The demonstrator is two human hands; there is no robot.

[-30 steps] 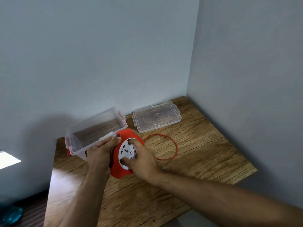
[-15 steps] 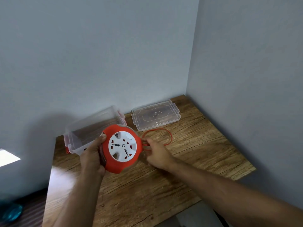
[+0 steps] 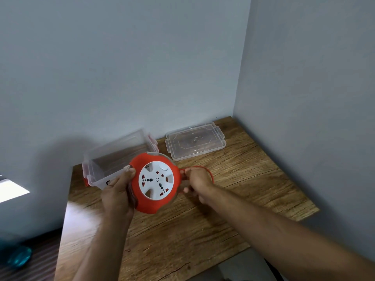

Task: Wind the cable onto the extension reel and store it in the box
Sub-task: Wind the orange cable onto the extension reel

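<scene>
Your right hand point(image 3: 197, 180) has left the round red-and-white plastic extension reel point(image 3: 156, 182) to pinch the thin red cable point(image 3: 210, 173) beside it; your left hand point(image 3: 118, 192) still grips the reel, so winding continues.

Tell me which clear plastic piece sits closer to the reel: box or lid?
The box, directly behind the reel and partly hidden by it. The lid lies flat farther right, near the corner.

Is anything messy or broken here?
Nothing looks broken. The only loose thing is the orange cable, a loop still off the reel by the right hand. The box is open, its lid flat beside it.
</scene>
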